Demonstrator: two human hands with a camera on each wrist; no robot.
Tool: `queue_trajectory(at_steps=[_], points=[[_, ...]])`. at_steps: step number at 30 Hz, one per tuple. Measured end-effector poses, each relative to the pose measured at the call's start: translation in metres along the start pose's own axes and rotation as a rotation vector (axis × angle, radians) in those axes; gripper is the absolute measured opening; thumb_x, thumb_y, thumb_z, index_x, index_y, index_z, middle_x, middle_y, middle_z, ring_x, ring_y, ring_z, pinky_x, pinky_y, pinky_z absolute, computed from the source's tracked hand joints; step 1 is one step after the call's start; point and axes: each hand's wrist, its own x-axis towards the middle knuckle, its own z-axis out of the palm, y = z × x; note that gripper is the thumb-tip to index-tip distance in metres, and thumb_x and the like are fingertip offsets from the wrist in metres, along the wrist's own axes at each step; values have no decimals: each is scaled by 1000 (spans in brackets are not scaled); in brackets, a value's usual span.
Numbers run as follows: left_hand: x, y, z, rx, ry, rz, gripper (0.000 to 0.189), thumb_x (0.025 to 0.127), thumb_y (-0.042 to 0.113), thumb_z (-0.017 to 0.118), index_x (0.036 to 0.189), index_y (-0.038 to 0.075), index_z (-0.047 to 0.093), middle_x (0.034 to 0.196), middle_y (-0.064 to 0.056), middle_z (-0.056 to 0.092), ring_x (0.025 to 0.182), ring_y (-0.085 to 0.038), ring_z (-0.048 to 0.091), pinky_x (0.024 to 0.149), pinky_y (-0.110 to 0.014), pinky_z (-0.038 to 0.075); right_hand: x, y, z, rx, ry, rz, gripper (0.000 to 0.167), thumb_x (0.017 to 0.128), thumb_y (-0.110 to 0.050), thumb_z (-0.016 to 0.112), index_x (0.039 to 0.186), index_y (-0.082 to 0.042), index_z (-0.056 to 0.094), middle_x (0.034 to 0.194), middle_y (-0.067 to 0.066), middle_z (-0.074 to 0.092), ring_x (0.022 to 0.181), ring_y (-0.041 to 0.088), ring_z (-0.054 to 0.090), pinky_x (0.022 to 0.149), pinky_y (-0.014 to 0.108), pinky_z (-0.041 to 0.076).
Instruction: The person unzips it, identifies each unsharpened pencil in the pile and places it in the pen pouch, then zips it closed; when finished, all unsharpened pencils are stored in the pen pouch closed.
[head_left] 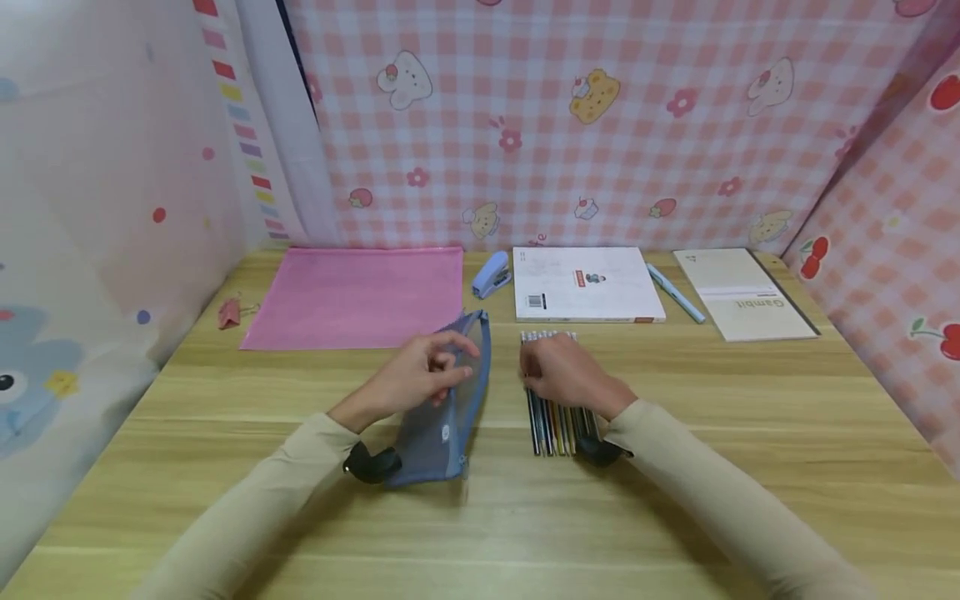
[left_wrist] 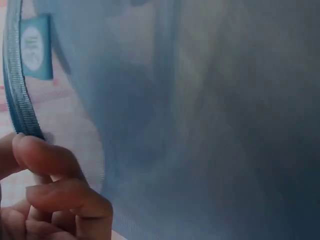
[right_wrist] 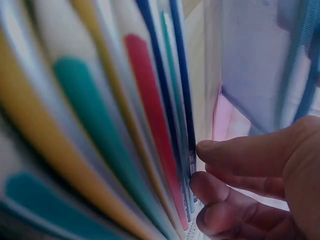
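My left hand (head_left: pixel 423 371) pinches the zippered edge of a blue mesh pencil pouch (head_left: pixel 427 442), which stands tilted with its mouth gaping to the right. In the left wrist view, fingertips (left_wrist: pixel 45 155) meet at the zipper tape, just below a small label (left_wrist: pixel 34 47). A row of slim pencils (head_left: pixel 551 425) in several colours lies right of the pouch. Over its far part is my right hand (head_left: pixel 566 375), fingers bent. The right wrist view shows thumb and fingers (right_wrist: pixel 240 155) beside the outermost dark blue pencil (right_wrist: pixel 182 75), the thumb tip at its edge, with no grip around it visible.
Along the back lie a pink folder (head_left: pixel 360 296), a lavender stapler (head_left: pixel 492 275), a white book (head_left: pixel 588 287), a light blue pen (head_left: pixel 675 293) and a cream notebook (head_left: pixel 746 296). Pink binder clips (head_left: pixel 229 312) sit at far left. Patterned cloth walls enclose the wooden table (head_left: pixel 495 542).
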Motion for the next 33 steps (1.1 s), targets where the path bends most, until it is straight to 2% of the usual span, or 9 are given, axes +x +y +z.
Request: queue_trajectory(at_steps=[4, 12, 16, 19, 20, 22, 27, 29, 33], points=[[-2, -8, -2, 69, -39, -3, 25, 97, 6, 59, 122, -1, 59, 56, 2, 47, 48, -12, 51, 46, -24, 44, 4, -4, 2, -38, -27, 29, 13, 81, -14, 81, 88, -10, 71, 79, 1, 70, 69, 11, 62, 63, 26, 53], [-7, -6, -8, 28, -35, 23, 27, 99, 6, 56, 125, 0, 56, 60, 1, 49, 52, -12, 53, 50, -26, 49, 14, -14, 4, -73, -98, 69, 14, 79, -11, 80, 90, -8, 71, 85, 6, 72, 74, 18, 62, 67, 29, 54], [-11, -1, -14, 18, -26, 59, 30, 101, 6, 53, 131, 1, 52, 62, 0, 50, 56, -12, 54, 53, -28, 52, 21, -17, 6, -43, -129, 130, 42, 72, -5, 77, 114, -5, 68, 99, 13, 73, 84, 25, 63, 72, 36, 55], [-14, 0, -18, 12, -11, 73, 39, 102, 6, 52, 141, 2, 46, 64, -1, 51, 58, -11, 54, 54, -31, 53, 26, -18, 8, 4, -153, 185, 62, 68, -5, 76, 129, -7, 62, 108, 17, 71, 86, 25, 59, 72, 34, 52], [-14, 0, -18, 14, -8, 74, 43, 102, 6, 52, 144, 4, 44, 64, -1, 52, 58, -11, 54, 55, -31, 53, 27, -17, 8, 29, -166, 201, 62, 69, -6, 77, 129, -8, 61, 106, 18, 71, 82, 24, 59, 69, 33, 51], [-15, 1, -19, 22, -8, 74, 48, 102, 7, 53, 148, 7, 40, 65, -1, 53, 58, -11, 54, 54, -31, 53, 27, -16, 6, 85, -181, 224, 56, 71, -9, 78, 125, -11, 64, 119, 18, 70, 76, 20, 57, 65, 29, 48], [-17, 3, -21, 41, 0, 81, 51, 102, 7, 53, 150, 11, 37, 64, -2, 54, 57, -12, 54, 53, -32, 51, 22, -10, -3, 297, -156, 217, 31, 78, -9, 74, 109, -11, 72, 110, 13, 74, 64, 11, 59, 57, 23, 47], [-18, 4, -21, 44, 8, 87, 51, 101, 7, 53, 149, 11, 37, 64, -2, 54, 57, -12, 54, 53, -32, 51, 19, -9, -9, 377, -121, 192, 30, 80, -6, 72, 110, -9, 72, 91, 11, 74, 63, 9, 60, 56, 23, 47], [-19, 3, -22, 40, 22, 99, 50, 101, 5, 53, 148, 9, 37, 64, -2, 54, 57, -11, 55, 55, -33, 53, 14, -12, -24, 473, -27, 118, 32, 82, -2, 68, 113, -8, 70, 78, 8, 72, 61, 10, 55, 57, 24, 41]])
